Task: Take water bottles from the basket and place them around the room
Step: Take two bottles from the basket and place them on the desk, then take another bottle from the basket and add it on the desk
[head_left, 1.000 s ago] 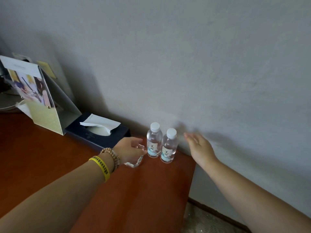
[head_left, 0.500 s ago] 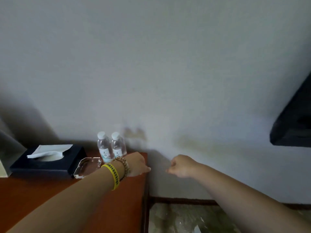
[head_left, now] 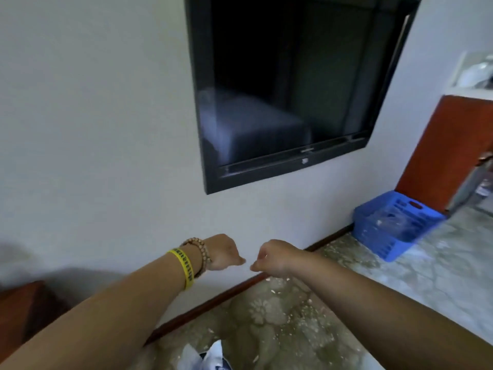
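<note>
Left hand (head_left: pixel 224 252) and right hand (head_left: pixel 269 259) before the wall (head_left: pixel 93 129)
Both are curled and hold nothing; the blue basket (head_left: pixel 378 236) stands at the edge of the floor (head_left: pixel 400 289), against the wall.

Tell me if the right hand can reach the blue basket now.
Probably not yet: the right hand, curled and empty, is well short of the blue basket on the floor by the wall. Only floor lies between; stepping closer should do.

Blue slotted plastic basket (head_left: pixel 394 222), upright on the floor (head_left: pixel 400 279), at the foot of the wall (head_left: pixel 320 214), contents blurred.
</note>
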A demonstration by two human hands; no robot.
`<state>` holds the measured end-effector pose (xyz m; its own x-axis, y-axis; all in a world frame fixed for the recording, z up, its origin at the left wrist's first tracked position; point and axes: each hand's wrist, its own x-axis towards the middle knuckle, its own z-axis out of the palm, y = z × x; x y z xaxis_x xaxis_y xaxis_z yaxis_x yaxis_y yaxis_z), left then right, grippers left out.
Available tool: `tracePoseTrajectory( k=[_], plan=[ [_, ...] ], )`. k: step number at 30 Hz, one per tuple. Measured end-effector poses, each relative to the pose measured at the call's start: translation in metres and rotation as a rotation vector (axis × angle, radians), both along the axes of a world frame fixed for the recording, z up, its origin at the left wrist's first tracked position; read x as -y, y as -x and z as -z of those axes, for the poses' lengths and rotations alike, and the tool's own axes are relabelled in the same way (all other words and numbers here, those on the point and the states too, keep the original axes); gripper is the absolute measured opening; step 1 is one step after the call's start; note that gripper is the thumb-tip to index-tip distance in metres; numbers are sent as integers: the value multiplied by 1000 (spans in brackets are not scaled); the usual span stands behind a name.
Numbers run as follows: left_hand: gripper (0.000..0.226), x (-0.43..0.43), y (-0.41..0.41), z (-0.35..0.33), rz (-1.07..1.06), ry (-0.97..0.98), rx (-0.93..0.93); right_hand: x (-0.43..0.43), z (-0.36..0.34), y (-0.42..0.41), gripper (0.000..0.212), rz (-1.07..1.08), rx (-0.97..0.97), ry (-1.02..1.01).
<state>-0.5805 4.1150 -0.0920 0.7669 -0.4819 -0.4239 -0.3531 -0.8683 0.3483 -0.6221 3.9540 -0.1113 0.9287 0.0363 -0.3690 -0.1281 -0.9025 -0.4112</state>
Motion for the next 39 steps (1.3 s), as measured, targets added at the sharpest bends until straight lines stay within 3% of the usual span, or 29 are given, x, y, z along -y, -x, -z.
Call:
tracePoseTrajectory(
  k=[7, 14, 17, 29, 39],
  plan=[
    [36, 184, 28, 9, 259, 125, -1, 159, 7, 75, 37, 239, 64, 20],
    [22, 316, 41, 29, 592, 6, -53, 267, 16, 127, 41, 548, 70, 3],
    [31, 368, 37, 30, 648, 16, -79, 310, 20, 133, 43, 656, 48, -6],
    [26, 558, -68, 26, 774, 42, -83, 482, 28, 50, 40, 837, 1, 7],
    [47, 666, -105, 30, 880, 3, -65, 579, 38, 13, 42, 887, -51, -1]
  ],
)
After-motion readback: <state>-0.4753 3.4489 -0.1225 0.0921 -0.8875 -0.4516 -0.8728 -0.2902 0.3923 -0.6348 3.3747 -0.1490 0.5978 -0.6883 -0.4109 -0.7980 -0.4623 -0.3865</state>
